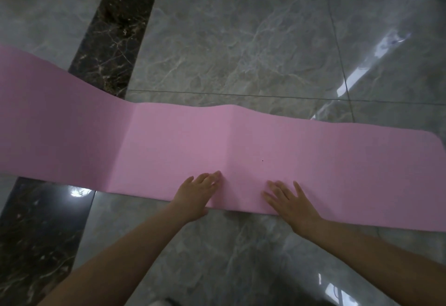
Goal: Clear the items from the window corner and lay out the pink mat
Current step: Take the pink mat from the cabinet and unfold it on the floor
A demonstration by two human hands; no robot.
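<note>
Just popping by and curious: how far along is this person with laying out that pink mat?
Nearly there. Done: the pink mat is unrolled across the grey marble floor, and no other items show around it. In hand: the left hand and right hand press flat on its near edge. Left: its fold creases and wavy far edge need smoothing, and the left part looks raised.

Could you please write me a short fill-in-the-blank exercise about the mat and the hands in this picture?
1. The mat spread across the floor is ____ in colour.
2. Both the left hand and the right hand press on the mat with ____ fingers.
3. The mat crosses a ____ marble strip set in the grey floor.

Missing words: pink; straight; dark
</note>
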